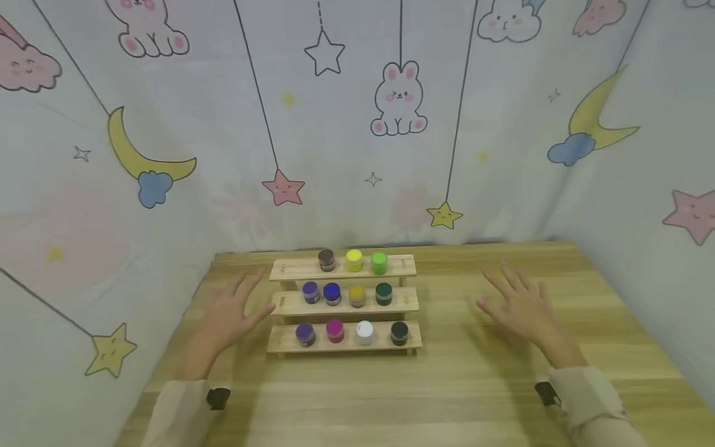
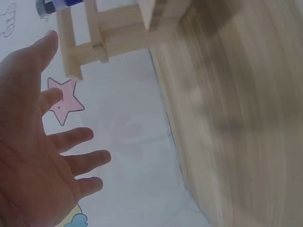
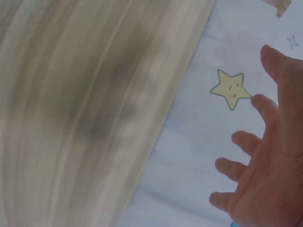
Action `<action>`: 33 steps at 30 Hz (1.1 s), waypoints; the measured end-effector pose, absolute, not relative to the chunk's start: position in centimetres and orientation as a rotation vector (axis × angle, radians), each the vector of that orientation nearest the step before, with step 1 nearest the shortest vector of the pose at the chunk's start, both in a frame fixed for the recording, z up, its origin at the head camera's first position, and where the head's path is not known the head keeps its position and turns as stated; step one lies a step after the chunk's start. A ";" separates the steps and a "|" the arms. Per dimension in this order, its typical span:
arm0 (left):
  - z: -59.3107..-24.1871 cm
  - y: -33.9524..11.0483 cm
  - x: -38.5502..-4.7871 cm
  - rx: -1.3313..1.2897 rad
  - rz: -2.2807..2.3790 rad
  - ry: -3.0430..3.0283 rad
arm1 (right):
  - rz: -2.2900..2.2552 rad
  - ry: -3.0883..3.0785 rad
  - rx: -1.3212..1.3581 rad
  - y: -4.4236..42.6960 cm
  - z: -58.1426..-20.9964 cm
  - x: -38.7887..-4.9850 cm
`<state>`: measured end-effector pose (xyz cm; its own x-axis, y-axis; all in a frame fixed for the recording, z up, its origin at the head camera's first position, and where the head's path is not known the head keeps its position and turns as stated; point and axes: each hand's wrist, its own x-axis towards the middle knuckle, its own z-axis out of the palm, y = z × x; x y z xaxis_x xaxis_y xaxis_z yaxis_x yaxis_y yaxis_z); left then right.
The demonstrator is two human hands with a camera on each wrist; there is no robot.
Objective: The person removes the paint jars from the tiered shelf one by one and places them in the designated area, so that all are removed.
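Observation:
A three-tier wooden rack (image 1: 290,303) holds small round paint jars. On its top step stand a dark brown jar (image 1: 326,261), a yellow jar (image 1: 354,261) and a bright green jar (image 1: 379,264). Purple, blue, mustard (image 1: 357,297) and dark green jars line the middle step. The bottom step carries purple, magenta (image 1: 335,331), white (image 1: 365,333) and black (image 1: 399,333) ones. My left hand (image 1: 231,313) hovers just left of the rack, fingers spread, holding nothing. Well to the rack's right, my right hand (image 1: 522,310) is raised over the table, fingers spread and holding nothing.
The rack stands on a wood-grain table (image 1: 346,397), towards its back edge. A pale curtain (image 1: 346,136) printed with stars, moons and rabbits rises behind the table and along both sides. Dark straps sit at both wrists, by the light sleeves.

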<state>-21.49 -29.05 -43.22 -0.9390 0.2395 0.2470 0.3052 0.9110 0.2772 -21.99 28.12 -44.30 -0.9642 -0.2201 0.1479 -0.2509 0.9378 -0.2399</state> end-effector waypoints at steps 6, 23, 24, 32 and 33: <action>-43.2 -28.3 -21.6 -0.422 -0.671 -2.869 | 0.523 -2.898 0.498 26.6 -43.6 -22.7; -44.1 -25.5 -24.0 -0.396 -1.110 -2.738 | 0.964 -2.672 0.740 17.1 -41.5 -26.8; -44.1 -25.4 -24.1 -0.392 -1.140 -2.720 | 0.972 -2.658 0.749 16.6 -41.4 -27.0; -44.8 -24.3 -24.5 -0.343 -1.327 -2.655 | 1.113 -2.561 0.768 14.2 -41.6 -27.7; -44.9 -24.3 -24.4 -0.341 -1.332 -2.655 | 1.133 -2.556 0.762 13.9 -41.7 -27.7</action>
